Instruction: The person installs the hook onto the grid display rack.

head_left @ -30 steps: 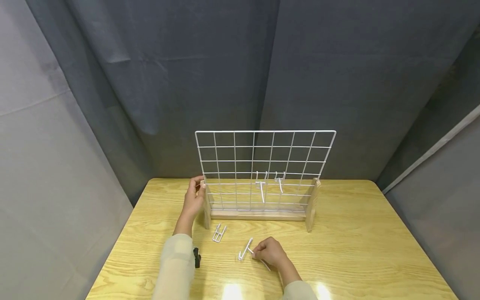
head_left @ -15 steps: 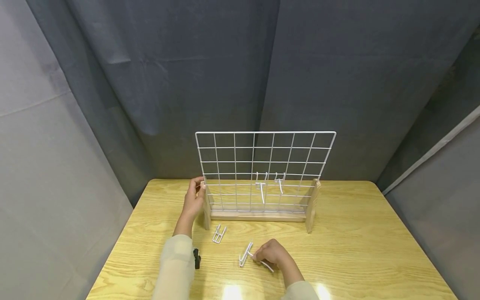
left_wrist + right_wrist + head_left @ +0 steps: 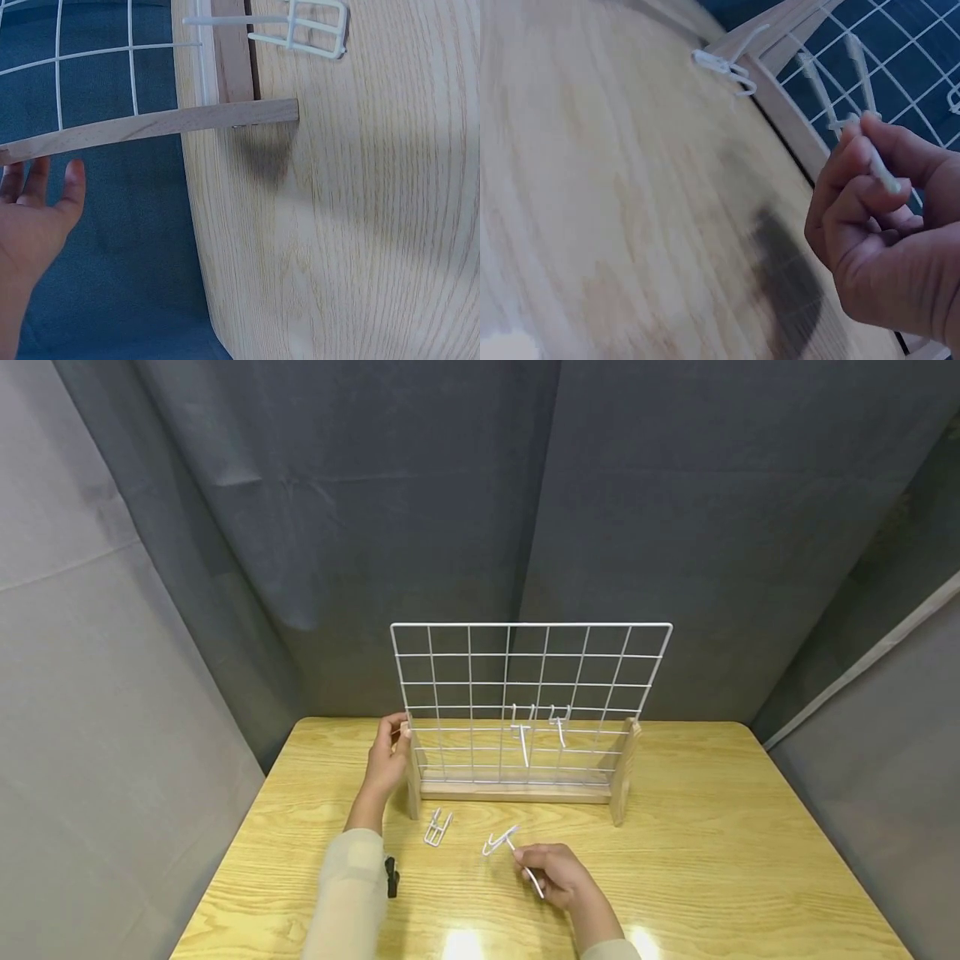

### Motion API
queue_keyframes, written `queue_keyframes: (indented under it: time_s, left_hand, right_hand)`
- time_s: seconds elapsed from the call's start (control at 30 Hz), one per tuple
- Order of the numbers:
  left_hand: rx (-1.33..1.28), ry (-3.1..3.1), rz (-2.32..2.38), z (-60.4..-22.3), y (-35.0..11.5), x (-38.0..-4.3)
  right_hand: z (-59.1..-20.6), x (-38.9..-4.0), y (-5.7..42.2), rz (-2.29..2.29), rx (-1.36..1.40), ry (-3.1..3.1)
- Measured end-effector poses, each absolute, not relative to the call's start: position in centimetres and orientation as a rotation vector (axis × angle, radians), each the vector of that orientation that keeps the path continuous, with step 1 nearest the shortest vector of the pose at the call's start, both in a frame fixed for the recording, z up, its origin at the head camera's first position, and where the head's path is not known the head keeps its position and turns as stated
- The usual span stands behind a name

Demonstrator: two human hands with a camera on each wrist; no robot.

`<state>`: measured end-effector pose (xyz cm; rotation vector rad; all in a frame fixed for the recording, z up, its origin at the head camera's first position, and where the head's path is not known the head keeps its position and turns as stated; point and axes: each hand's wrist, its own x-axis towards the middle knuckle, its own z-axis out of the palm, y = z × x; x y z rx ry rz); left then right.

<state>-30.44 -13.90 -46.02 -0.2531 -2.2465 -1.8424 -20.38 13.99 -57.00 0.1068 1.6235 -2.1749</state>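
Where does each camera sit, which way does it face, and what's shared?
Head: worn on the head, facing forward and down at the wire-grid rack and table; left hand, right hand and sleeves show.
Left wrist: worn on that wrist, facing the table and a wooden upright of the rack; left hand shows at the left edge.
Right wrist: worn on that wrist, facing table, rack and held hook; right hand shows at right.
Shared, head and right wrist: held hook and loose hook.

Dark blue-grey fabric curtain behind, vertical folds. Pale grey fabric panel at left; grey fabric panel at right. Yellow wood-grain tabletop, rounded far corners; two white glare patches near side.
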Motion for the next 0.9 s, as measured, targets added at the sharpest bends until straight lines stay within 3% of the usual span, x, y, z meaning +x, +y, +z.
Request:
queue_keyframes:
  time_s: [0.3, 0.9]
  left_hand:
    - [-0.24, -2.237, -1.799, -48.6, -14.3, -32.4]
    - [-0.231, -2.242, -1.812, -48.2, -14.4, -32.2]
  right_hand:
    - [-55.8, -19.9, 14.4, -2.296, 0.12, 1.408]
    - [-54.6, -19.7, 16.7, -2.474, 0.131, 1.131]
